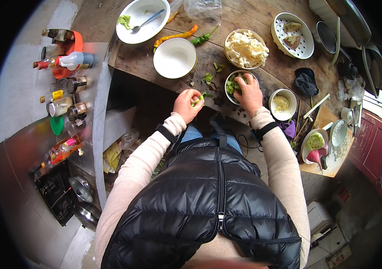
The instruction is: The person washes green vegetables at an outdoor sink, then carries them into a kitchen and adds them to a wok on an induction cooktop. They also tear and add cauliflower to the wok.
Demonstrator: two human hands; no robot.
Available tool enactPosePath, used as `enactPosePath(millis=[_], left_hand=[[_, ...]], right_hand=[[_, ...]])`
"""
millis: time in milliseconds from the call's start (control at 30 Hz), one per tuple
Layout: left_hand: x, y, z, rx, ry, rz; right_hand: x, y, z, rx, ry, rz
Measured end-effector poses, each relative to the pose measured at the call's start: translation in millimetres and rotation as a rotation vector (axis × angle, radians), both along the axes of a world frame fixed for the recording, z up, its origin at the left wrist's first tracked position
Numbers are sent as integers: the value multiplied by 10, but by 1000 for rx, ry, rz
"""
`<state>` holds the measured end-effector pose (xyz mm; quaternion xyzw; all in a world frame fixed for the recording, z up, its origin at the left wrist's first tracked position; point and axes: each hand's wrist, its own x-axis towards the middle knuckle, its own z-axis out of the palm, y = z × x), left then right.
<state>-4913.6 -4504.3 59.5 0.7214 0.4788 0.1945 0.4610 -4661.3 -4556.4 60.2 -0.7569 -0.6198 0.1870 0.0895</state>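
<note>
My left hand (188, 106) is closed, pinching a short green vegetable stalk (197, 101) just off the table's front edge. A dark green leafy tip shows beyond the fingers. My right hand (250, 94) reaches into a small bowl (227, 95) of chopped greens (232, 85). Its fingers and thumb come together on the green pieces, with the fingertips partly hidden among them. Loose green leaves (207, 78) lie on the wood between the two hands, left of that bowl.
On the wooden table (249, 13) stand an empty white bowl (175, 58), a bowl of torn white pieces (246, 48), a bowl of yellowish paste (282, 104) and a white colander (305, 38). Peppers (177, 36) lie at the back. Jars and bottles (77, 84) line the left.
</note>
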Motion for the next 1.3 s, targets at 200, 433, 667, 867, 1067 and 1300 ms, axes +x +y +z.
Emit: enactPosePath(millis=[200, 433, 667, 867, 1067, 1300], left_hand=[[-55, 31, -13, 4, 15, -5], [-54, 31, 49, 17, 11, -26], [-117, 33, 35, -5, 12, -16], [-121, -20, 54, -19, 17, -20], [-183, -33, 65, -5, 35, -17], [-157, -38, 34, -13, -3, -13]], right_hand=[[-126, -33, 28, 94, -105, -46], [-115, 71, -79, 136, -76, -38], [-65, 33, 24, 197, -139, 35], [-127, 52, -146, 171, -137, 18], [-31, 41, -137, 117, -51, 16], [-142, 46, -94, 83, -92, 10]])
